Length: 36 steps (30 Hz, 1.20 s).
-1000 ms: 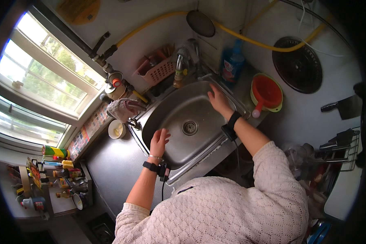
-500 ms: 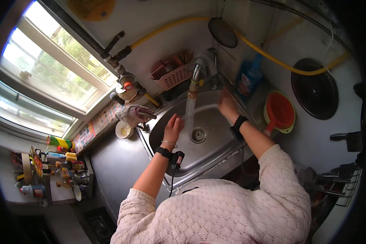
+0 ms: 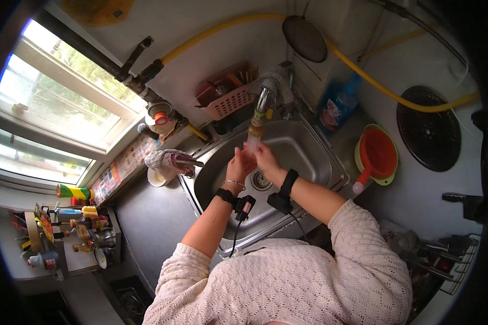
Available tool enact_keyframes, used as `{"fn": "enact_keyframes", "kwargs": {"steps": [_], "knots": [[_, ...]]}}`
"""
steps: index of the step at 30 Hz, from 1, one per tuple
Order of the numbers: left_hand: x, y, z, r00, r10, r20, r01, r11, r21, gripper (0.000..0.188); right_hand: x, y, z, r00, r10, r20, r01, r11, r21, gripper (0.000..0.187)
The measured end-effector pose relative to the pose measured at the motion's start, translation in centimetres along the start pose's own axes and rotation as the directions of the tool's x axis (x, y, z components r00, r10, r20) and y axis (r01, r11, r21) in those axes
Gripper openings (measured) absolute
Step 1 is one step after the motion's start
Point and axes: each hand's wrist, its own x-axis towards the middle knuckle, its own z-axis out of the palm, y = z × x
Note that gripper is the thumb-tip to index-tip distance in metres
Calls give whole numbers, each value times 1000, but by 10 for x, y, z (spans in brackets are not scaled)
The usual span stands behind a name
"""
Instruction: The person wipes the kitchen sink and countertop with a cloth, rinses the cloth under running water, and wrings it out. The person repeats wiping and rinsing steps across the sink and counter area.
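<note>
Both of my hands are together under the tap (image 3: 262, 104), in its stream of water. My left hand (image 3: 241, 164) is cupped, its fingers stretched up towards the spout and holding nothing. Facing it from the right, my right hand (image 3: 267, 161) also has extended fingers and no object in it. Their fingertips meet or nearly meet in the water; splash blurs exactly where they touch. Below them lies the stainless steel sink (image 3: 314, 142), with its round drain (image 3: 261, 180) partly behind my wrists. Each wrist wears a black strap with a small device and a cable.
Behind the sink stands a pink basket (image 3: 231, 106); a cloth (image 3: 165, 163) hangs by a small bowl (image 3: 155, 178) at left. To the right are a blue bottle (image 3: 337, 106) and an orange scoop (image 3: 376, 154) in a green basin. A cleaver (image 3: 469, 206) is at far right.
My right hand has moved left from the sink's right side into the water. My left hand has shifted slightly right, so the hands are now together. The view has tilted a little.
</note>
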Motion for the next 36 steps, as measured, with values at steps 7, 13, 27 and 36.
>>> {"fn": "enact_keyframes", "kwargs": {"steps": [7, 13, 27, 36], "knots": [[-20, -15, 30, 997, 49, -56, -25, 928, 372, 82, -18, -2, 9, 890, 425, 169, -457, 829, 322, 51], [19, -50, -17, 881, 363, 303, -462, 797, 389, 46, -11, 21, 27, 982, 190, 15, -189, 966, 175, 35], [-43, 15, -11, 998, 50, 49, -62, 955, 290, 53, 10, -2, -84, 955, 102, -279, -105, 994, 2, 36], [-43, -3, -43, 992, 94, 83, -123, 870, 478, 54, 62, -48, -159, 943, -143, -301, 152, 988, 6, 21]]}}
